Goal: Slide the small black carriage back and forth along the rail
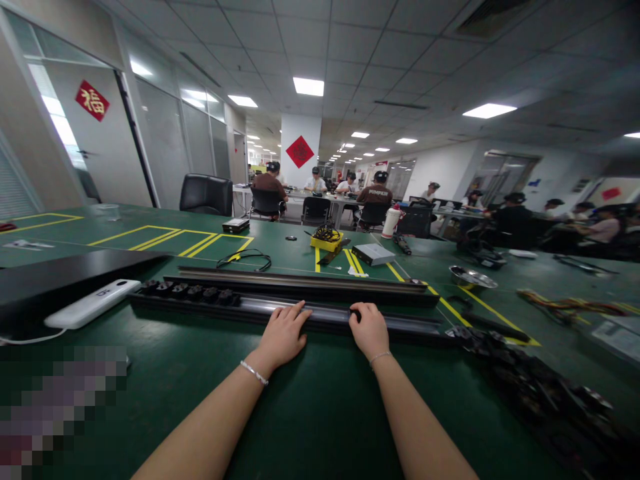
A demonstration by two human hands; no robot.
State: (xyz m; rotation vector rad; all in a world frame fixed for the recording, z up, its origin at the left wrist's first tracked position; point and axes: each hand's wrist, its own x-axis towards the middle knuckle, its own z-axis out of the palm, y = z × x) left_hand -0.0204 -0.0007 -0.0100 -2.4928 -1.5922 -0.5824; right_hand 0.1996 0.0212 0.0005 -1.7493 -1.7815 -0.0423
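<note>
A long black channel point(325, 321) with a smooth grey inner surface lies across the green table before me. Several small black parts point(193, 292) sit in a row in its left end. My left hand point(284, 333) rests on the channel's near edge, fingers spread, holding nothing I can see. Farther right, my right hand point(369, 328) is curled at the channel, thumb and forefinger closed around a small black part point(355, 314) mostly hidden by the fingers. A second long black rail point(310, 283) lies just behind, nearly parallel.
A heap of black parts point(545, 393) spreads along the right. At left are a white power bank point(93, 305) with a cable and a large black panel point(65, 277). Farther back stand a metal bowl point(473, 276), a yellow box point(326, 243) and a white bottle point(392, 221).
</note>
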